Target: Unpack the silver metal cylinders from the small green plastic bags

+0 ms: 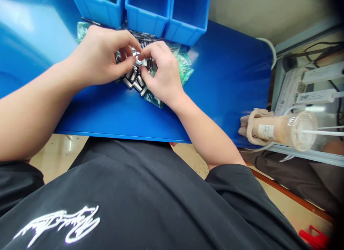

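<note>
– So, what is being held up there?

– A small metal piece (138, 60) is being pinched between both hands. The grip of the left hand (99, 56) is being closed on it from one side, and the grip of the right hand (163, 76) is being closed on it from the other side.

– And where is that piece being kept?

– It is being held just above the counter (228, 81), right over a pile of metal pieces (134, 82). The pile is being half hidden by the fingers.

– What is being covered by the pile?

– Green bags (186, 67) are being covered by it, and some are poking out beside the right hand.

– What else is being seen?

– Three blue bins (145, 13) are being kept in a row at the far edge, just behind the hands. A see-through tube (279, 131) is being left on its side beside the right end of the counter, well apart from the hands. A black shirt (134, 199) is being worn.
</note>
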A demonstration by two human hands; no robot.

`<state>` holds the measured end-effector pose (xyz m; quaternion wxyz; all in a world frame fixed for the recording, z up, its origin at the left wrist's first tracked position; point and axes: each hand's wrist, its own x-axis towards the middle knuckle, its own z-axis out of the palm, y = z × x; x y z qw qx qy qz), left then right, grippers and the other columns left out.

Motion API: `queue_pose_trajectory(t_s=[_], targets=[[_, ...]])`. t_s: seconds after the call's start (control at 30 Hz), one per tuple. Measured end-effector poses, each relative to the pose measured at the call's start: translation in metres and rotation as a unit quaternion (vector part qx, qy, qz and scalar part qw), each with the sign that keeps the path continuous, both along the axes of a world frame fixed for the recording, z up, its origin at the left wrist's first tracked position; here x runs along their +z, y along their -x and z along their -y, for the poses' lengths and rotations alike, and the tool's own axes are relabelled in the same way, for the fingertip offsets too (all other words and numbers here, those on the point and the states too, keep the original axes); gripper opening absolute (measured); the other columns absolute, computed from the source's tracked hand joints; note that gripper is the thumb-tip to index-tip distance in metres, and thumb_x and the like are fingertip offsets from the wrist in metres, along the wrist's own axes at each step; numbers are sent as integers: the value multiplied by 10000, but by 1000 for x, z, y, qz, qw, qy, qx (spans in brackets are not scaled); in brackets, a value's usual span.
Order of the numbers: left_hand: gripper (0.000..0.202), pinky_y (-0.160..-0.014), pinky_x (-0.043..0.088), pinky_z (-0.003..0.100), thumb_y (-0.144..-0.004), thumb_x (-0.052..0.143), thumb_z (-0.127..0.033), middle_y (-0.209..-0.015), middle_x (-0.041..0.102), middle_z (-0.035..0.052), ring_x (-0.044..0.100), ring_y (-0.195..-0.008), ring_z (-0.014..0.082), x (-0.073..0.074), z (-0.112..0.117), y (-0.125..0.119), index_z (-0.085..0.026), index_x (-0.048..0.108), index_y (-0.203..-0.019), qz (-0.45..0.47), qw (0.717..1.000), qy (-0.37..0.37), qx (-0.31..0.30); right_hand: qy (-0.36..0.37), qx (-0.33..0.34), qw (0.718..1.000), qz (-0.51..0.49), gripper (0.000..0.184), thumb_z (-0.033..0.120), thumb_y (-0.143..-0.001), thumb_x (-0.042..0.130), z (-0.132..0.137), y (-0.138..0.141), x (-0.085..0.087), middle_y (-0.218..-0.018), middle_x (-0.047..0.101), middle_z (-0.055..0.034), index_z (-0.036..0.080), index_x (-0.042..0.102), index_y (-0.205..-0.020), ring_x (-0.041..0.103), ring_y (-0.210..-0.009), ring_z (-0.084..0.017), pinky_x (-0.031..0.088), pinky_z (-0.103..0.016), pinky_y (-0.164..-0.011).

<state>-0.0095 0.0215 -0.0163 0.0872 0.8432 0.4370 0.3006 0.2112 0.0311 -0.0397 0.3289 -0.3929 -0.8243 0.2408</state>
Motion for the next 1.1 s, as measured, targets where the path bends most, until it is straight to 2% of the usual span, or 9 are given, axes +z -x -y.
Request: queue_pose_trajectory(t_s=[0.17, 0.33, 0.53, 0.7, 0.83, 0.97, 1.1], targets=[[428, -730, 517, 231, -909, 547, -442, -875, 786, -13, 637, -684, 79, -1, 1, -1, -196, 804, -1147, 12, 1000, -10, -4, 3, -4, 1000, -13, 64, 360, -1017, 628, 0, 0, -2, -1193, 751, -37, 297, 636, -1025, 667, -1194, -233, 597, -413, -1111], [411, -751, 527, 240, -935, 581, -465, -890, 782, -7, 619, -691, 74, -1, 0, 0, -185, 787, -1154, 14, 1000, 9, -4, 6, -8, 1000, -3, 39, 300, -988, 658, 4, 0, 6, -1238, 738, -45, 297, 642, -1023, 667, -1177, -226, 605, -379, -1062], [574, -845, 503, 193, -996, 444, -535, -930, 754, -28, 611, -775, 18, 3, 2, 1, -90, 752, -1190, -51, 998, 32, -2, -6, -17, 1000, -15, 76, 206, -976, 645, 7, 2, 10, -1218, 705, -50, 269, 634, -1019, 666, -1156, -211, 582, -346, -1014], [557, -866, 500, 200, -1002, 449, -523, -931, 744, -33, 604, -784, 14, 6, 4, 0, -100, 753, -1200, -51, 998, 37, -8, -31, -28, 999, -32, 70, 232, -988, 621, 6, 2, 6, -1203, 694, -49, 274, 642, -1040, 678, -1038, -182, 591, -305, -860], [570, -846, 491, 198, -995, 441, -538, -911, 734, -32, 592, -772, 16, 6, 3, 0, -95, 757, -1166, -54, 998, 42, -10, -22, -23, 999, -42, 73, 274, -991, 630, 6, 2, 6, -1219, 696, -40, 289, 640, -1062, 672, -978, -157, 594, -277, -791], [583, -842, 485, 205, -991, 434, -560, -921, 729, -28, 585, -775, 20, 6, 2, 1, -98, 753, -1148, -61, 997, 53, -7, -3, -31, 998, -50, 97, 207, -928, 668, 7, 4, 9, -1181, 712, -32, 284, 649, -985, 673, -967, -163, 596, -297, -808], [586, -841, 472, 220, -998, 422, -572, -905, 717, -28, 579, -777, 27, 5, 1, 2, -109, 755, -1132, -65, 997, 42, -6, 12, -25, 998, -50, 132, 185, -899, 687, 4, 4, 7, -1160, 717, -30, 288, 639, -965, 697, -1054, -196, 606, -336, -878]])
